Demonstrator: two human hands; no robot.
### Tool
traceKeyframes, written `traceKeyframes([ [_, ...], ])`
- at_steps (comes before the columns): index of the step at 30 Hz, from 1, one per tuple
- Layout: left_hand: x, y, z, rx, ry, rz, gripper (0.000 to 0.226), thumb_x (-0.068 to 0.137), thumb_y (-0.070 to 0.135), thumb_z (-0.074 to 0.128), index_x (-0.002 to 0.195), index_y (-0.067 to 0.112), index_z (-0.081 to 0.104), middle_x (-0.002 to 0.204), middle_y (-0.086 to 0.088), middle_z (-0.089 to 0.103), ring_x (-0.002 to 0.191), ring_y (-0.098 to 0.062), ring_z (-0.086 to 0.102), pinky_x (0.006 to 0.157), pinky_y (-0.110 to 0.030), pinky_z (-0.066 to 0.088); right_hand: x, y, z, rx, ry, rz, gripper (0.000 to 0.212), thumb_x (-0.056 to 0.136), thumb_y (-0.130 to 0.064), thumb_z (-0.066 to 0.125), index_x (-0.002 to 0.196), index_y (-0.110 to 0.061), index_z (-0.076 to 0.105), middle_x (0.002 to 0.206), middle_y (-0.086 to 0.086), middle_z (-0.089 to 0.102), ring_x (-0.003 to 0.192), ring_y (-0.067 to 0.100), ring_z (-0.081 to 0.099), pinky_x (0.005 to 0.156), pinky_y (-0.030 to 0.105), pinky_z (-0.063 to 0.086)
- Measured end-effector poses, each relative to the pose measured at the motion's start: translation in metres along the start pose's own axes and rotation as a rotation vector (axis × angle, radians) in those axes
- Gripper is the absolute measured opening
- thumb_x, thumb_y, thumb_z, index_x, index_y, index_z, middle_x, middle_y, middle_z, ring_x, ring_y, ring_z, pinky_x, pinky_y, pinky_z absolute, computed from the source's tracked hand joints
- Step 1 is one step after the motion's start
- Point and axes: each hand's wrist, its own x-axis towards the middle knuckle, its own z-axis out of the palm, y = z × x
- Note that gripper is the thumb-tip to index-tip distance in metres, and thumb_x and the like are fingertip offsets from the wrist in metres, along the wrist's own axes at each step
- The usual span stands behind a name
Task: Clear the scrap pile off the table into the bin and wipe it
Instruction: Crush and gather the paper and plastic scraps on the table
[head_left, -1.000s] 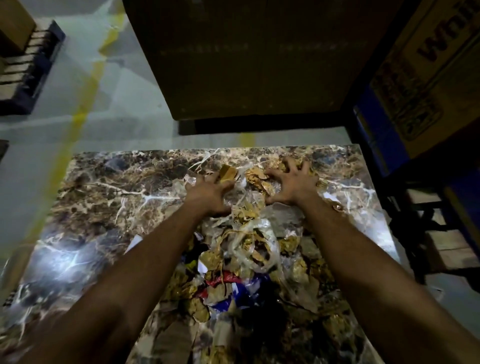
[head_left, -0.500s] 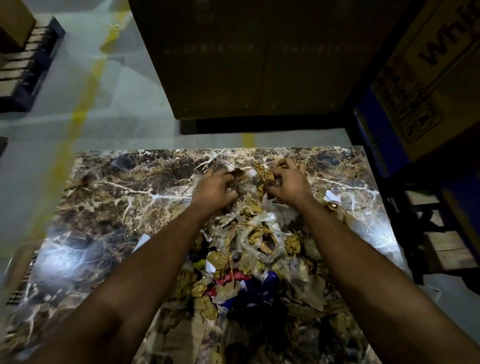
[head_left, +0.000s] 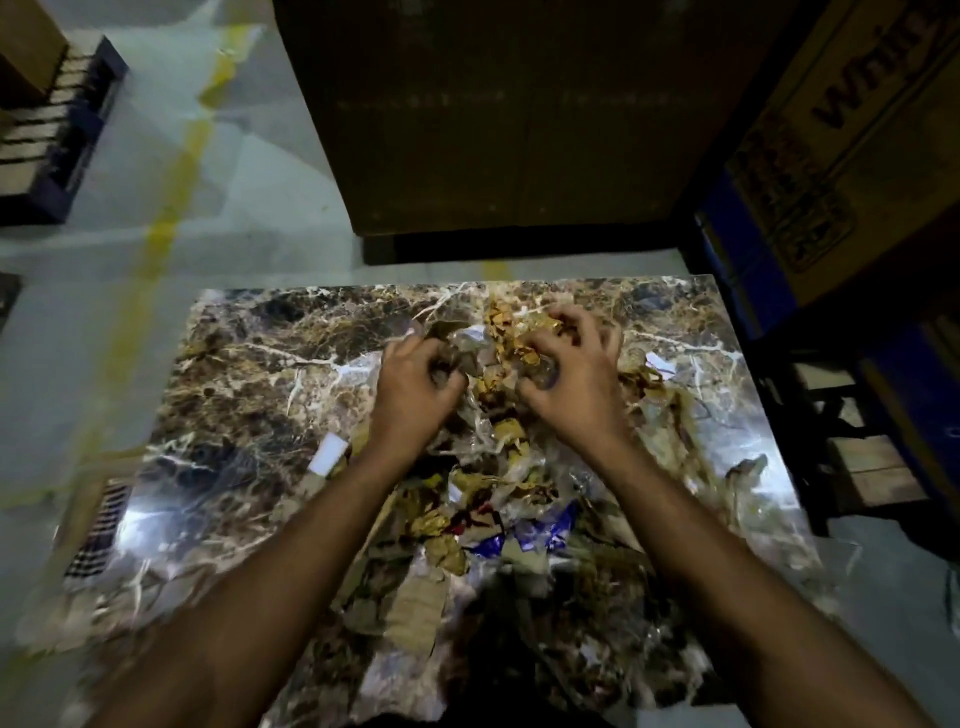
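Observation:
A scrap pile (head_left: 493, 499) of brown paper bits, clear plastic film and red and blue wrappers runs down the middle of a glossy brown marble table (head_left: 249, 395). My left hand (head_left: 415, 389) has its fingers curled into scraps at the far end of the pile. My right hand (head_left: 571, 374) grips crumpled golden paper and plastic beside it. Both hands sit close together, with scraps bunched between them. No bin or cloth is in view.
A white paper slip (head_left: 328, 454) lies left of the pile, another white scrap (head_left: 661, 364) to the right. A large cardboard box (head_left: 509, 114) stands beyond the table; a printed carton (head_left: 857, 130) and wooden frame (head_left: 872, 467) at right; a pallet (head_left: 57, 130) far left.
Both hands went from spread flat on the far scraps to curled around them, and drew closer together, bunching the scraps between them.

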Motion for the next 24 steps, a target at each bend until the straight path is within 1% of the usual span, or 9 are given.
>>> traceKeyframes([
  [2,-0.030,0.002,0.009,-0.026,0.040,-0.144,0.026,0.090,0.021,0.071,0.115,0.014,0.067,0.120,0.003,0.057,0.124,-0.021,0.043,0.100,-0.037,0.041,-0.035,-0.009,0.022,-0.064,0.068,0.056,0.051,0.077,-0.037,0.082,0.124,-0.041,0.063,0.156,-0.008,0.027,0.139,0.029,0.026,0.108,0.049,0.044],
  [5,-0.067,-0.004,0.034,-0.072,0.023,-0.318,0.033,0.092,0.015,0.067,0.124,0.009,0.061,0.142,-0.009,0.050,0.145,-0.035,0.028,0.121,-0.049,0.028,-0.076,-0.015,0.059,-0.127,0.086,0.100,0.058,0.076,-0.040,0.081,0.129,-0.042,0.058,0.158,-0.004,0.024,0.141,0.033,0.024,0.108,0.059,0.042],
  [9,-0.100,-0.018,0.057,-0.144,0.007,-0.322,0.036,0.088,0.002,0.063,0.123,0.001,0.055,0.135,-0.020,0.050,0.140,-0.034,0.026,0.120,-0.045,0.022,-0.102,-0.005,0.090,-0.226,0.076,-0.012,0.072,0.070,-0.039,0.084,0.137,-0.037,0.056,0.153,0.006,0.033,0.137,0.038,0.026,0.107,0.063,0.037],
  [12,-0.109,-0.026,0.057,-0.239,-0.090,-0.369,0.052,0.090,0.017,0.045,0.137,-0.004,0.044,0.146,-0.024,0.037,0.139,-0.030,0.025,0.115,-0.040,0.025,-0.110,0.008,0.098,-0.311,0.000,-0.101,0.074,0.062,-0.043,0.082,0.130,-0.029,0.057,0.153,0.007,0.034,0.138,0.040,0.026,0.106,0.068,0.034],
  [14,-0.112,-0.029,0.058,-0.323,-0.066,-0.345,0.054,0.086,0.022,0.038,0.135,0.000,0.047,0.139,-0.018,0.040,0.127,-0.025,0.035,0.106,-0.042,0.036,-0.111,0.012,0.101,-0.347,-0.032,-0.160,0.069,0.069,-0.051,0.070,0.130,-0.026,0.053,0.153,0.009,0.036,0.139,0.043,0.028,0.106,0.072,0.032],
  [16,-0.114,-0.028,0.059,-0.397,-0.047,-0.320,0.053,0.092,0.032,0.039,0.138,0.007,0.048,0.136,-0.007,0.036,0.122,-0.012,0.032,0.100,-0.033,0.033,-0.111,0.014,0.104,-0.327,-0.034,-0.182,0.053,0.083,-0.055,0.053,0.124,-0.023,0.061,0.151,0.011,0.044,0.142,0.045,0.031,0.107,0.073,0.030],
  [19,-0.112,-0.027,0.064,-0.400,-0.059,-0.336,0.061,0.096,0.053,0.039,0.141,0.013,0.047,0.158,-0.009,0.025,0.132,-0.002,0.022,0.107,-0.026,0.022,-0.109,0.016,0.113,-0.339,-0.083,-0.141,0.055,0.093,-0.057,0.039,0.120,-0.018,0.068,0.134,0.011,0.064,0.147,0.040,0.032,0.111,0.069,0.029],
  [21,-0.106,-0.031,0.072,-0.375,-0.030,-0.336,0.050,0.098,0.055,0.044,0.124,0.015,0.056,0.159,-0.010,0.033,0.139,-0.008,0.028,0.108,-0.028,0.029,-0.107,0.021,0.119,-0.375,-0.116,-0.151,0.052,0.095,-0.056,0.044,0.109,-0.016,0.073,0.112,0.008,0.075,0.149,0.036,0.031,0.113,0.069,0.029],
  [24,-0.101,-0.042,0.088,-0.349,0.051,-0.338,0.033,0.099,0.051,0.053,0.097,0.019,0.057,0.126,-0.012,0.061,0.123,-0.028,0.056,0.095,-0.038,0.049,-0.105,0.028,0.127,-0.339,-0.102,-0.218,0.031,0.091,-0.046,0.065,0.094,-0.018,0.077,0.107,0.002,0.077,0.149,0.033,0.033,0.114,0.069,0.025],
])
